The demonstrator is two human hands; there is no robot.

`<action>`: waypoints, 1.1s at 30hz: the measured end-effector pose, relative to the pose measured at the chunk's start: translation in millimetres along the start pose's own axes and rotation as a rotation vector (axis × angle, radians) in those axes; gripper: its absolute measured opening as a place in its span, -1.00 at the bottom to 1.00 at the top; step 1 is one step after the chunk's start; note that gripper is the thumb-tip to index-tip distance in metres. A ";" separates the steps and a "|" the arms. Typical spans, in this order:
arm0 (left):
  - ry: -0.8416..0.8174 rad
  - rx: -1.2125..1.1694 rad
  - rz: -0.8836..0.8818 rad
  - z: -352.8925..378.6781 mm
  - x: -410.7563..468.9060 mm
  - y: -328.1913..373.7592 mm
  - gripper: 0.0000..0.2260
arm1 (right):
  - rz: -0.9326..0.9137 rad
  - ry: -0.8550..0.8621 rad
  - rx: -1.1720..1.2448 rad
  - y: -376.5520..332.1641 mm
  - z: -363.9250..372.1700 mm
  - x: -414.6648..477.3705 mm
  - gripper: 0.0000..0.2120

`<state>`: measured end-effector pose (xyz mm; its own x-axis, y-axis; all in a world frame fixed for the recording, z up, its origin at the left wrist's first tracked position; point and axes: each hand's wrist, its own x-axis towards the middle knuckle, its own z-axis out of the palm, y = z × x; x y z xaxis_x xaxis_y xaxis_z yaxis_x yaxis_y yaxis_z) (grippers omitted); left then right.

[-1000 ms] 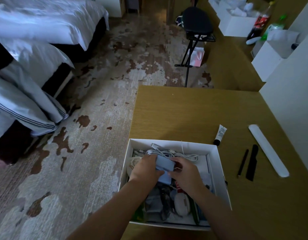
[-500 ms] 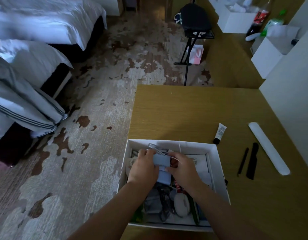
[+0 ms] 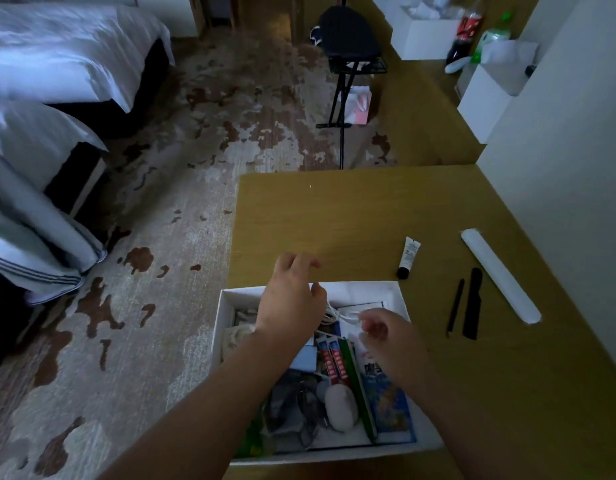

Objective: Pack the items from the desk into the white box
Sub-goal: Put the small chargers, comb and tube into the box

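Observation:
The white box [image 3: 224, 341] sits at the desk's near left edge, packed with several items: a light blue charger block [image 3: 305, 358], white cable [image 3: 337, 315], red tubes [image 3: 331, 360], a white oval case [image 3: 341, 407]. My left hand [image 3: 292, 296] hovers over the box's far rim, fingers loose, holding nothing. My right hand [image 3: 386, 337] hangs above the box's right half, blurred, fingers apart and empty. On the desk to the right lie a small white tube with black cap [image 3: 407, 257], a thin black pen [image 3: 455, 305], a black comb [image 3: 473, 303] and a long white case [image 3: 500, 274].
The wooden desk [image 3: 334, 220] meets a white wall on the right. A black folding stand [image 3: 350, 57] is on the patterned carpet beyond it. White boxes and bottles [image 3: 467, 32] stand on a far counter. Beds are on the left.
Both hands have let go of the blue charger and cable, which now lie in the box. The hands have risen, the left one moving toward the far rim.

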<state>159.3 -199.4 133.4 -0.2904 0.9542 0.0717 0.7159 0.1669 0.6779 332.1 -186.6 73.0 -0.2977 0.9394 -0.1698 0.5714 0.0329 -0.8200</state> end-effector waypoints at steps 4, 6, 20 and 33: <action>-0.078 0.010 0.120 23.3 20.0 39.2 -0.71 | -0.028 0.157 0.134 -6.6 -33.4 -15.2 -0.66; -0.126 -0.008 0.163 41.0 26.9 60.3 -0.72 | -0.001 0.275 0.137 -3.0 -51.4 -15.7 -0.66; -0.621 0.266 0.186 188.8 63.2 110.2 -0.78 | 0.374 0.204 0.005 123.1 -109.5 15.5 -0.86; -0.378 0.191 0.018 187.8 79.0 99.3 -0.82 | 0.004 -0.335 -0.428 164.9 -41.3 36.2 -0.54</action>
<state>326.7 -60.8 69.0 -0.0492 0.9752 -0.2156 0.8341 0.1589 0.5282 447.2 -133.0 -45.7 -0.4828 0.7817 -0.3949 0.8126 0.2317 -0.5348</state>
